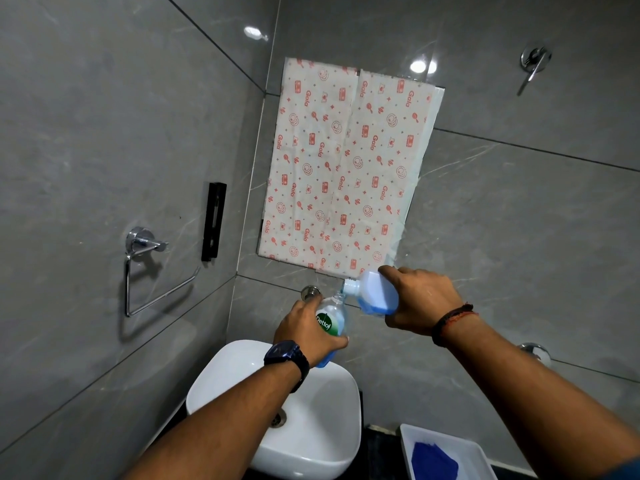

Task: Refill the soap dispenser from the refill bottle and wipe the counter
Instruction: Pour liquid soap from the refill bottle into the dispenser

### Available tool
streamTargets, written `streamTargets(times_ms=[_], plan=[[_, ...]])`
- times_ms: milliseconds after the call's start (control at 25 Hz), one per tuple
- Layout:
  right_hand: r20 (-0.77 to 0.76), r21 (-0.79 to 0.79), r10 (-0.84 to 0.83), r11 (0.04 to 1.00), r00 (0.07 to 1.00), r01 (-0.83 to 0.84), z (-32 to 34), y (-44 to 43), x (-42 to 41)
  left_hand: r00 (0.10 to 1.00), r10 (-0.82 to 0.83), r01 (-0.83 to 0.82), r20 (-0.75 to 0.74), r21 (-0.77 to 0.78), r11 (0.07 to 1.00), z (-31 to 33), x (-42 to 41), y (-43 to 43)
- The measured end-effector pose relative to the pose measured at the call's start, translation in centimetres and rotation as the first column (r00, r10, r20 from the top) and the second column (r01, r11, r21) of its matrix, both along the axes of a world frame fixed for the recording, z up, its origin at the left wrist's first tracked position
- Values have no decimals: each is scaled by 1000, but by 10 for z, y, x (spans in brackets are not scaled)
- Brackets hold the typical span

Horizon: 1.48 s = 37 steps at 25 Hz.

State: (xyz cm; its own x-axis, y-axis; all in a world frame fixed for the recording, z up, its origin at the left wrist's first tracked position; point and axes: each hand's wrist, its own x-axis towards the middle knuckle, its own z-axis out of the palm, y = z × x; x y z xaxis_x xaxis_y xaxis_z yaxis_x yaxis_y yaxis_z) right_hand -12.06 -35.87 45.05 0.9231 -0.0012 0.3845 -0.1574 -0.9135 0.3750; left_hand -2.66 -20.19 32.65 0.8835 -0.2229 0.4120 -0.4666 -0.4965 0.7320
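Note:
My left hand (pixel 304 332) grips a clear soap dispenser bottle (pixel 333 325) with a green label, held above the white sink; its neck is uncapped and blue liquid sits in its lower part. My right hand (pixel 420 299) holds the refill bottle (pixel 375 292) tipped on its side, its mouth against the dispenser's neck. Blue liquid lies along the refill bottle's lower side. A blue cloth (pixel 434 462) lies in a white tray at the lower right.
A white basin (pixel 332 438) with a drain stands below the hands on a dark counter (pixel 377 455). The white tray (pixel 415 433) sits right of it. A patterned sheet (pixel 346 161) covers the wall mirror. A chrome towel ring (pixel 145 268) hangs on the left wall.

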Motion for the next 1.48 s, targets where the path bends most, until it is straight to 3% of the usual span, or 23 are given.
streamTargets(times_ms=[1480], plan=[[-23, -9, -13, 1000, 1000, 13, 5, 4, 2, 1000, -10, 10, 7, -19, 1000, 1, 4, 0]])
